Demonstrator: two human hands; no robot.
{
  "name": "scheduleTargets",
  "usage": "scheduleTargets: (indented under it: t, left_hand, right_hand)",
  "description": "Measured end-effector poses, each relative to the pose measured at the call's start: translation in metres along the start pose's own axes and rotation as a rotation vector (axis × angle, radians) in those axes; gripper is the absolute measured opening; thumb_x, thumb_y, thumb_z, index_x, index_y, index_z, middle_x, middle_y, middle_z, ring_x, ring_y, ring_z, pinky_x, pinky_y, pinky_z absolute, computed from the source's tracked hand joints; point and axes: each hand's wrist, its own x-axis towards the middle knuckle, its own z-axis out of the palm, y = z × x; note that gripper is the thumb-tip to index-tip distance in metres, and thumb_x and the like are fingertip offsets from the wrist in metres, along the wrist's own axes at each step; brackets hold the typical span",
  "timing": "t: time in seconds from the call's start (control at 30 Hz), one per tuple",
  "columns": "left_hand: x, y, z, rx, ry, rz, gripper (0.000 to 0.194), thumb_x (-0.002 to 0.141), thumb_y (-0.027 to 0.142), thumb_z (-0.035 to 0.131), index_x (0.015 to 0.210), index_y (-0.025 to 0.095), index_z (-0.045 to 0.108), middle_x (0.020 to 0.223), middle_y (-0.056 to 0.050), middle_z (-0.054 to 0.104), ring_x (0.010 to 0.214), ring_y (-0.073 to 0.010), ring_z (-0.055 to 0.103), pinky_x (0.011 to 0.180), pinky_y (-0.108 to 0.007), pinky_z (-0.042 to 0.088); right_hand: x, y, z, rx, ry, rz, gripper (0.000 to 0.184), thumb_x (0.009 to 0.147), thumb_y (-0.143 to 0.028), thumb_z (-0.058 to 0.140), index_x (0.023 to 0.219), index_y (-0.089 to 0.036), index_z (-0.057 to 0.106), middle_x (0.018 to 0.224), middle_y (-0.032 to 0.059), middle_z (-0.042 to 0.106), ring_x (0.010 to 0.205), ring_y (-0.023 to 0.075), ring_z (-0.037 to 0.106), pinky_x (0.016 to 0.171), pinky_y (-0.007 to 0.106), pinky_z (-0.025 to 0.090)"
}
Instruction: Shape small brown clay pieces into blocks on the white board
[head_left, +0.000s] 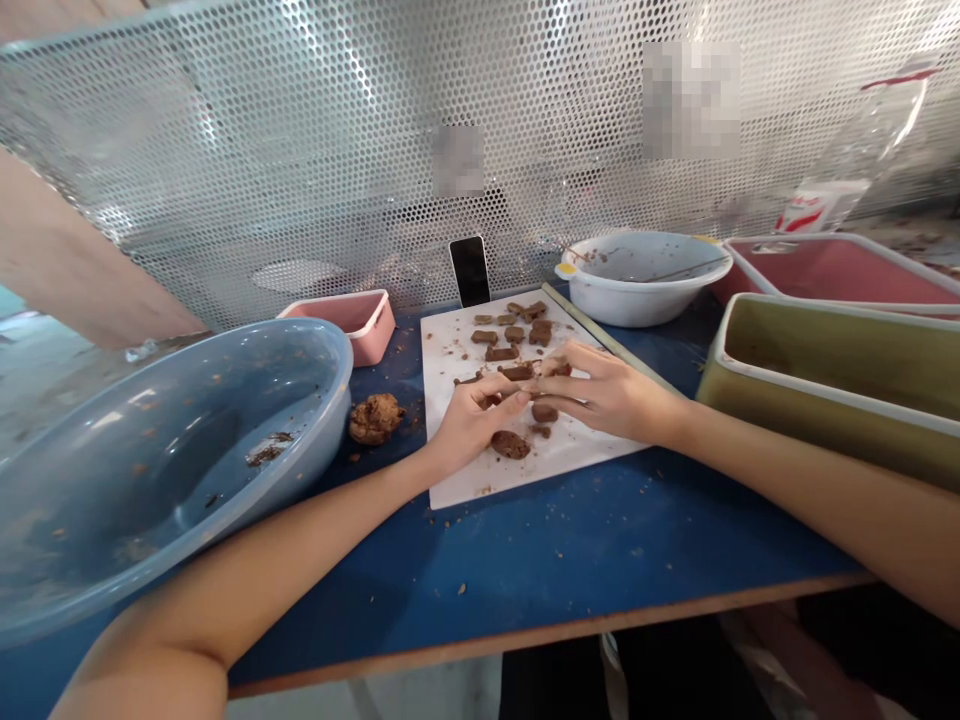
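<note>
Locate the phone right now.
Head view, upper centre: the phone stands upright against the perforated metal screen, just behind the white board's far edge, left of the white basin.

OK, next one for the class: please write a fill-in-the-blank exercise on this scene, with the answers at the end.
Small brown pieces lie near the left hand and right hand on a board coloured ____. The large basin at the far left is coloured ____. The long stick lies along the board's ____ side. Standing just beyond the board's far edge is a ____.

Missing words: white; blue; right; phone.
</note>
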Motion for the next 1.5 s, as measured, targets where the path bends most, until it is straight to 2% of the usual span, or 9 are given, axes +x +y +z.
scheduleTargets:
  t: [0.2,0.33,0.5,0.73,0.97,1.17,1.33,1.4,1.5]
  left_hand:
    - [0.001,0.0,-0.001,-0.126,0.022,-0.045,0.034,0.102,0.048,0.069,0.115,0.019,0.082,0.085,-0.004,0.067,0.08,-0.0178,0.056,0.077,-0.031,0.047]
    - [0.002,0.002,0.0,-0.2,0.044,-0.053,0.027,0.098,0.037,0.066,0.11,0.018,0.08,0.082,-0.002,0.062,0.078,-0.0171,0.054,0.077,-0.032,0.045]
    - [0.002,0.002,0.001,-0.182,0.05,-0.056,0.021,0.092,0.031,0.065,0.103,0.019,0.078,0.076,-0.001,0.061,0.075,-0.0174,0.053,0.075,-0.033,0.044]
    - [0.002,0.002,0.001,-0.187,0.073,-0.063,0.016,0.091,0.031,0.065,0.097,0.02,0.076,0.073,0.0,0.059,0.071,-0.0169,0.051,0.073,-0.034,0.044]
    - [0.001,0.001,0.001,-0.187,0.073,-0.079,0.016,0.09,0.029,0.065,0.096,0.02,0.076,0.071,0.0,0.058,0.07,-0.0166,0.052,0.071,-0.033,0.043]
    - [0.001,0.005,0.001,-0.153,0.072,-0.074,0.018,0.089,0.029,0.061,0.096,0.02,0.075,0.07,0.0,0.057,0.07,-0.0173,0.052,0.073,-0.034,0.044]
    - [0.0,0.005,0.0,-0.173,0.059,-0.084,0.017,0.09,0.027,0.062,0.097,0.02,0.075,0.07,0.001,0.057,0.069,-0.0166,0.051,0.071,-0.033,0.043]
    - [0.0,0.005,0.0,-0.178,0.056,-0.082,0.017,0.09,0.027,0.062,0.097,0.019,0.075,0.07,0.001,0.057,0.069,-0.0163,0.051,0.072,-0.033,0.043]
    - [0.0,0.005,0.0,-0.162,0.059,-0.072,0.016,0.089,0.027,0.062,0.096,0.019,0.075,0.07,0.0,0.058,0.071,-0.0165,0.052,0.073,-0.033,0.043]
  right_hand:
    - [0.003,-0.002,-0.002,0.038,0.011,0.091,0.019,0.112,-0.026,0.063,0.122,-0.025,0.079,0.108,0.0072,0.068,0.098,0.0204,0.072,0.092,0.037,0.064]
    - [0.008,-0.006,-0.007,0.052,-0.03,0.168,0.016,0.113,-0.026,0.058,0.11,-0.022,0.073,0.101,0.0057,0.067,0.09,0.0189,0.069,0.085,0.035,0.061]
    - [0.006,0.0,-0.005,0.01,-0.102,0.145,0.041,0.116,-0.029,0.052,0.076,-0.023,0.058,0.07,-0.0008,0.057,0.067,0.0165,0.055,0.072,0.034,0.05]
    - [0.002,0.008,0.001,0.076,0.014,0.211,0.017,0.112,-0.029,0.059,0.115,-0.025,0.076,0.103,0.0058,0.074,0.088,0.0209,0.07,0.084,0.037,0.06]
    - [-0.005,0.02,0.003,-0.013,-0.062,0.284,0.037,0.115,-0.036,0.055,0.084,-0.022,0.069,0.08,0.0032,0.067,0.075,0.0201,0.067,0.073,0.035,0.054]
    - [-0.006,0.023,0.006,0.067,-0.084,0.288,0.018,0.113,-0.032,0.06,0.113,-0.024,0.076,0.107,0.0052,0.078,0.096,0.0212,0.076,0.087,0.036,0.059]
    - [-0.008,0.028,0.005,-0.001,-0.232,0.331,0.043,0.118,-0.04,0.05,0.082,-0.023,0.066,0.075,0.0016,0.069,0.073,0.0187,0.068,0.071,0.034,0.05]
    - [-0.008,0.032,0.003,-0.023,-0.248,0.345,0.042,0.118,-0.042,0.049,0.085,-0.022,0.067,0.079,0.0025,0.069,0.074,0.019,0.067,0.071,0.034,0.05]
    - [-0.007,0.036,-0.001,-0.007,-0.253,0.298,0.028,0.116,-0.039,0.053,0.11,-0.021,0.074,0.105,0.0078,0.075,0.094,0.022,0.074,0.085,0.035,0.055]
